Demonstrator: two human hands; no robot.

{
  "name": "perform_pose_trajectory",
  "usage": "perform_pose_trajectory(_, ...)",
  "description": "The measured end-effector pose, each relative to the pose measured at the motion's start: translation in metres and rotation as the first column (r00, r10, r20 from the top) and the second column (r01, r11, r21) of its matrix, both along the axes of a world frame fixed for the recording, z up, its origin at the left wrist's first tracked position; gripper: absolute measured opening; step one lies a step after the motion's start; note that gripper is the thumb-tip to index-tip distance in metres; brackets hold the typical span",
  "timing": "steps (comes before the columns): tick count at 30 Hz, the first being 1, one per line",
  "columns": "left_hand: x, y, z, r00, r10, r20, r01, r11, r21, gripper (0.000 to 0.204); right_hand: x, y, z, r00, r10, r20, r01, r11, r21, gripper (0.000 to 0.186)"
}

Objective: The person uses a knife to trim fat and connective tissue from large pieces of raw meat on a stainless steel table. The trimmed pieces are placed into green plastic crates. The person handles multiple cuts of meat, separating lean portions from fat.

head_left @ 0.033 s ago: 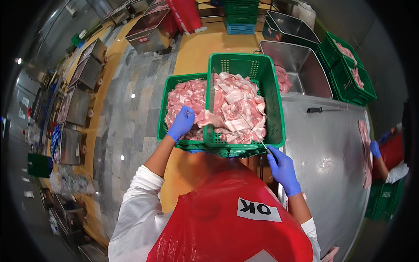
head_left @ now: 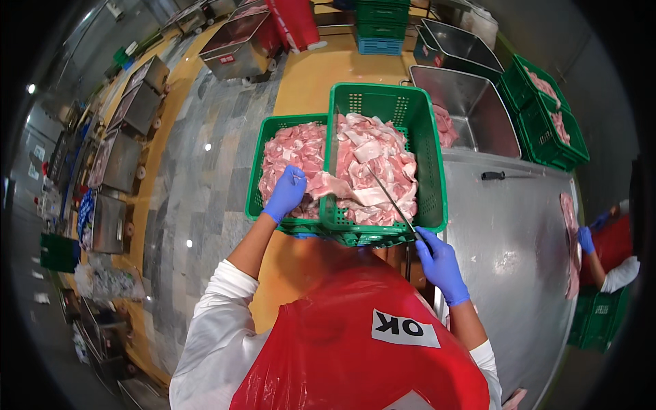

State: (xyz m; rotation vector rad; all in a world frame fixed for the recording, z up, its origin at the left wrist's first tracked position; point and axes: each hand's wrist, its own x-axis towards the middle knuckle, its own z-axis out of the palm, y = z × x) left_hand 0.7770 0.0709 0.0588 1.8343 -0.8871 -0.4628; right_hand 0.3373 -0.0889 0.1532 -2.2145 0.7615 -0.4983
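Observation:
My left hand [head_left: 287, 194], in a blue glove, is closed on the left end of a pale pink strip of meat [head_left: 329, 185]. The strip reaches across the shared edge of two green crates. Gripped by its dark handle in my gloved right hand [head_left: 442, 266] is a long thin knife [head_left: 393, 200], its blade slanting up and left over the meat in the taller right crate [head_left: 437, 164]. Pink and white cut meat [head_left: 369, 147] fills much of that crate's bottom. The lower left crate [head_left: 254, 164] holds more meat pieces [head_left: 294, 143], partly hidden by my left hand.
To the right, a metal table [head_left: 506, 232] bears another knife [head_left: 493, 175] and a long meat strip [head_left: 569, 239] near a co-worker's gloved hand [head_left: 585, 240]. Beyond it stand a steel bin [head_left: 471, 113] and green crates of meat [head_left: 560, 137]. Steel carts [head_left: 113, 225] line the left.
The knife blade has turned slightly, so more of its flat shows over the meat. My left hand keeps its hold on the strip, almost unmoved.

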Motion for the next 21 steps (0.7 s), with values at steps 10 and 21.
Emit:
perform_pose_trajectory(10, -0.031, 0.001, 0.078, 0.965, -0.095, 0.243, 0.090, 0.996, 0.029, 0.023, 0.102, 0.022, 0.084, 0.949, 0.272, -0.157, -0.075, 0.683, 0.726, 0.050)
perform_pose_trajectory(21, -0.015, -0.054, 0.102, 0.867, -0.418, 0.270, 0.387, 0.908, 0.161, 0.019, 0.213, 0.046, 0.037, 0.881, 0.449, -0.151, -0.151, 0.568, 0.809, 0.049)
